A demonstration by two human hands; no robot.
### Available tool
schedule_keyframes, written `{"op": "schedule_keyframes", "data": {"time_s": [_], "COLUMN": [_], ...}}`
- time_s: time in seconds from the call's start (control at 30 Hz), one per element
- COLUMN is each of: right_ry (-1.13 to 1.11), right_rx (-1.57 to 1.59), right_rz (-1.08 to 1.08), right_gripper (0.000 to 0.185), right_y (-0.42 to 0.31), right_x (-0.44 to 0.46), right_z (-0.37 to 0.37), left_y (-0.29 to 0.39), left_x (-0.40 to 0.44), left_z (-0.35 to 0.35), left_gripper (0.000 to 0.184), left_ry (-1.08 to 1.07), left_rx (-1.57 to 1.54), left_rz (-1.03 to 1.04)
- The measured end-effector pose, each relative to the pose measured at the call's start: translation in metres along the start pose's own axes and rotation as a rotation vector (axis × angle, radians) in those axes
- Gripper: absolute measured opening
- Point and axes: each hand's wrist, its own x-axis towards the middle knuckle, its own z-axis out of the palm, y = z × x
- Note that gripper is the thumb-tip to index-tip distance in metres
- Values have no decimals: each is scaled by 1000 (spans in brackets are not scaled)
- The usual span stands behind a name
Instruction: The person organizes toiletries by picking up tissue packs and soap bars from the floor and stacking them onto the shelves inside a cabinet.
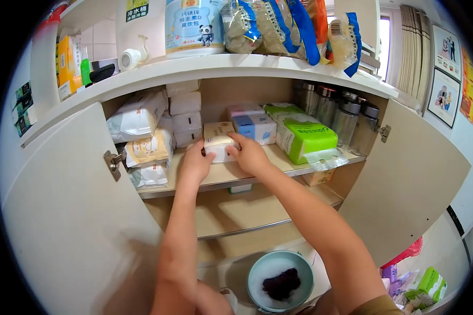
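Observation:
Both my hands hold a small cream and white tissue pack (219, 143) on the upper shelf of the open cabinet. My left hand (195, 161) grips its left side, and my right hand (250, 154) has its right side, thumbs at the front. Left of it stands a column of white tissue packs (186, 113). Just behind and to the right is a blue and white pack (254, 128), with a pink one (245, 109) at its back. A large green pack (302, 132) lies farther right.
Plastic-wrapped packs (148, 149) are stacked at the shelf's left, glass bottles (347, 119) stand at its right. Two open doors (79, 210) flank the cabinet. Food bags and a tub (193, 29) stand on the countertop. Below is a basin (254, 266) with something dark inside.

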Motion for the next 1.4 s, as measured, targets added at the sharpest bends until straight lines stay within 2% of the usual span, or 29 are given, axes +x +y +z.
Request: {"op": "schedule_keyframes", "data": {"time_s": [0.07, 0.17, 0.2, 0.27, 0.4, 0.47, 0.53, 0.77, 0.83, 1.07, 1.13, 1.17, 1.27, 1.4], "right_ry": [11, -54, -65, -79, -107, -118, -86, -69, -83, -15, -11, -8, -48, 43], "right_rx": [-31, -186, -220, -251, -495, -578, -646, -660, -662, -540, -593, -600, -513, -319], "right_rz": [-15, -18, -1, 14, 20, -1, -28, 125, 248, 257, 129, 134, 98, 122], "right_gripper": [43, 44, 45, 46, 43, 40, 40, 32, 33, 38, 34, 34, 35, 28], "right_y": [3, -3, -3, -4, -11, -7, -1, 3, 0, -7, -11, -12, -19, -26], "right_x": [4, 8, 12, 19, 29, 40, 49, 69, 74, 54, 38, 29, -2, -62], "right_z": [4, 5, 5, 6, 7, 14, 20, 41, 44, 45, 37, 32, 10, -28], "left_y": [-7, -7, -7, -6, -11, -14, -14, -9, -7, -3, 3, 5, 10, 28], "left_x": [4, 5, 6, 9, 11, 12, 11, 9, 9, 5, 1, 0, -3, -9], "left_z": [9, 12, 12, 10, 15, 18, 18, 16, 16, 14, 11, 10, 12, 25], "left_gripper": [39, 34, 34, 27, 22, 22, 22, 24, 24, 23, 23, 23, 23, 20], "left_ry": [229, 355, 358, 257, 280, 332, 327, 281, 263, 260, 243, 228, 224, 175], "left_rx": [81, 184, 184, 1, -18, 97, 93, 115, 126, 145, 145, 151, 166, 174], "left_rz": [65, 96, 91, -67, -70, 31, 42, 82, 62, 63, 40, 12, 67, 87]}}
